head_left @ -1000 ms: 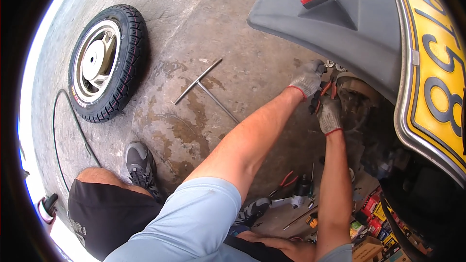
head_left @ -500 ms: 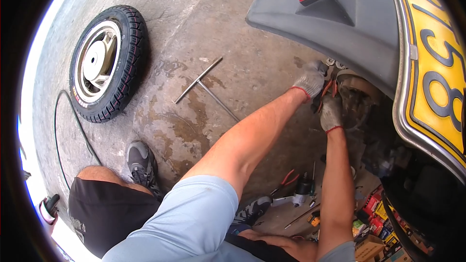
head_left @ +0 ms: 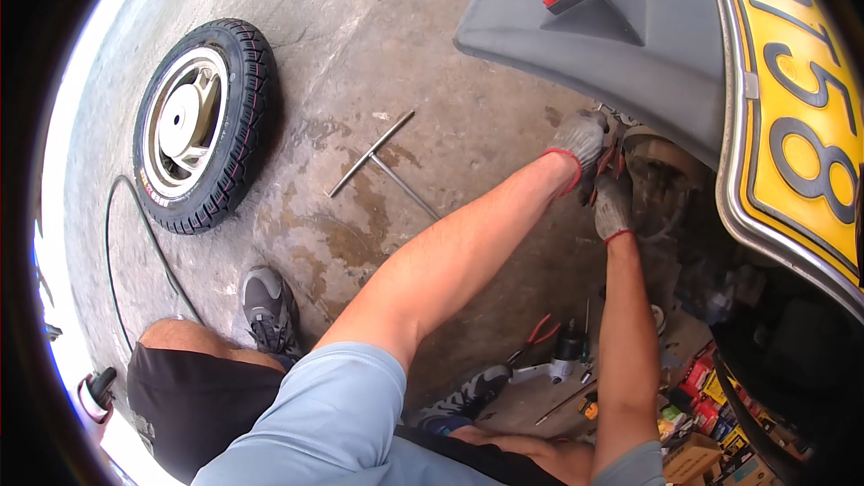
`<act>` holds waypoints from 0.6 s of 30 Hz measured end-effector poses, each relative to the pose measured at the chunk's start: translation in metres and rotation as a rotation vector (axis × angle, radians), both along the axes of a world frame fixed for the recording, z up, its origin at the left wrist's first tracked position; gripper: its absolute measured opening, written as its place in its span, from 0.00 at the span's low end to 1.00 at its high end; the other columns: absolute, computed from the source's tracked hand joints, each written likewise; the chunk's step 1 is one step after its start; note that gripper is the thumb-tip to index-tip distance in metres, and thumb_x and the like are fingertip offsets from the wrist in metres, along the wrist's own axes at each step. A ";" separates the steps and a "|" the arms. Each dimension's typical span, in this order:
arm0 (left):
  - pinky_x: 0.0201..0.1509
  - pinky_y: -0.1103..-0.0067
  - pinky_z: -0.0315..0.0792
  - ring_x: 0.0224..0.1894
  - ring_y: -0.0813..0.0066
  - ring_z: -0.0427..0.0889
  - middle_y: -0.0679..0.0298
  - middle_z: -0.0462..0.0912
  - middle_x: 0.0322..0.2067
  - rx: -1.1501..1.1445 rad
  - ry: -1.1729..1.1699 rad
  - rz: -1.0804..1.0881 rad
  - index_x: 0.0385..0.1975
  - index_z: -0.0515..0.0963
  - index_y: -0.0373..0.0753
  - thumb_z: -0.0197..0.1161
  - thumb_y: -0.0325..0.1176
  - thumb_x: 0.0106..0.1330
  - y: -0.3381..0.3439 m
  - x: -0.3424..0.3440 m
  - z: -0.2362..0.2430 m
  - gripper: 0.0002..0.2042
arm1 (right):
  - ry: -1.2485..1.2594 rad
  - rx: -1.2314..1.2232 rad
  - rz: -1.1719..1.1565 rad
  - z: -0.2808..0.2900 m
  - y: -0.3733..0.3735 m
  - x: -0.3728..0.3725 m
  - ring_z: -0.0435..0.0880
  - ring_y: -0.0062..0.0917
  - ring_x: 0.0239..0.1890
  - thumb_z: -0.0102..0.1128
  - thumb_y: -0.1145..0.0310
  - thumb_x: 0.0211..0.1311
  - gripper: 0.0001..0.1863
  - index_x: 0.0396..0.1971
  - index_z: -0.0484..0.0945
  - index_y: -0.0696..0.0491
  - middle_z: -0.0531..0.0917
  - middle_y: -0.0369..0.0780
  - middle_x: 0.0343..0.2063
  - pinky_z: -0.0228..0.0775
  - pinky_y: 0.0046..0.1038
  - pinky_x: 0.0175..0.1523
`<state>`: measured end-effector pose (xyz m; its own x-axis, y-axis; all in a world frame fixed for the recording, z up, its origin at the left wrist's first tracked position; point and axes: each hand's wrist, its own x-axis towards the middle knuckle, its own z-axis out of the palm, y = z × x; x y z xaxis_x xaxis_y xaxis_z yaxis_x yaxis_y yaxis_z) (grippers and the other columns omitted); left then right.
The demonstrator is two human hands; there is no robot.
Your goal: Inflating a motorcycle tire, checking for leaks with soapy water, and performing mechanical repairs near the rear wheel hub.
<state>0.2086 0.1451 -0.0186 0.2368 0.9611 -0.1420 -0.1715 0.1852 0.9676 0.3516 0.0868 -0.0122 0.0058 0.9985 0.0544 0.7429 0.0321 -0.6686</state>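
Both my hands wear grey knit gloves with red cuffs and work under the rear mudguard [head_left: 666, 63] of a motor vehicle. My right hand [head_left: 614, 207] is closed around red-handled pliers [head_left: 616, 162], whose jaws point up toward the parts beside a round brown metal hub or drum [head_left: 664, 158]. Just to the left, my left hand [head_left: 578, 146] has its fingers curled against those same parts. What the left fingers grip is hidden by the glove. The exact spot where the pliers bite is too dark to make out.
A wheel with tyre [head_left: 202, 126] lies at the left, near a dark hose [head_left: 110, 225]. A T-handle wrench [head_left: 371, 155] rests on the concrete. Below my hands are another pair of red-handled pliers [head_left: 540, 331], a power tool [head_left: 565, 351] and small boxes [head_left: 702, 396]. A yellow number plate [head_left: 796, 117] hangs right.
The view has shifted slightly, so the wheel sits a little lower and the mudguard a little further left. Both hands stay at the hub, the right still on the pliers.
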 end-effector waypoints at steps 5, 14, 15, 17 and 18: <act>0.53 0.64 0.68 0.51 0.42 0.74 0.38 0.77 0.43 -0.163 0.107 -0.066 0.44 0.74 0.29 0.44 0.36 0.68 -0.020 -0.032 0.033 0.17 | 0.784 -0.365 -0.322 0.026 -0.012 -0.019 0.72 0.18 0.21 0.47 0.79 0.52 0.23 0.50 0.69 0.48 0.71 0.32 0.26 0.63 0.22 0.22; 0.43 0.64 0.70 0.39 0.49 0.80 0.44 0.80 0.35 0.079 0.245 -0.019 0.41 0.76 0.33 0.46 0.38 0.69 -0.002 -0.024 0.019 0.15 | 0.921 -0.363 -0.353 0.015 -0.007 -0.009 0.73 0.20 0.20 0.47 0.80 0.52 0.18 0.44 0.70 0.49 0.72 0.32 0.25 0.65 0.24 0.22; 0.44 0.64 0.70 0.40 0.47 0.79 0.43 0.80 0.35 0.041 0.274 -0.108 0.41 0.75 0.33 0.46 0.39 0.69 0.000 -0.023 0.016 0.16 | 0.978 -0.371 -0.321 0.014 -0.010 -0.006 0.73 0.20 0.20 0.47 0.81 0.52 0.17 0.43 0.70 0.49 0.72 0.32 0.25 0.66 0.24 0.22; 0.45 0.64 0.70 0.40 0.46 0.78 0.43 0.80 0.36 0.002 0.301 -0.196 0.41 0.75 0.33 0.45 0.39 0.68 0.002 -0.020 0.010 0.16 | 0.951 -0.387 -0.313 0.010 -0.010 -0.002 0.74 0.21 0.20 0.47 0.81 0.52 0.17 0.43 0.69 0.50 0.73 0.33 0.26 0.67 0.25 0.22; 0.45 0.64 0.70 0.40 0.46 0.79 0.43 0.80 0.37 0.035 0.308 -0.192 0.40 0.75 0.33 0.45 0.39 0.68 0.001 -0.018 0.006 0.16 | 0.966 -0.418 -0.355 0.008 -0.010 0.001 0.74 0.22 0.20 0.47 0.81 0.52 0.17 0.43 0.69 0.50 0.73 0.33 0.26 0.67 0.26 0.21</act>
<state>0.1908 0.1465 -0.0124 0.3651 0.9086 -0.2027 0.1634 0.1518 0.9748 0.3523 0.0771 -0.0038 0.1534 0.8702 -0.4682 -0.1741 -0.4426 -0.8797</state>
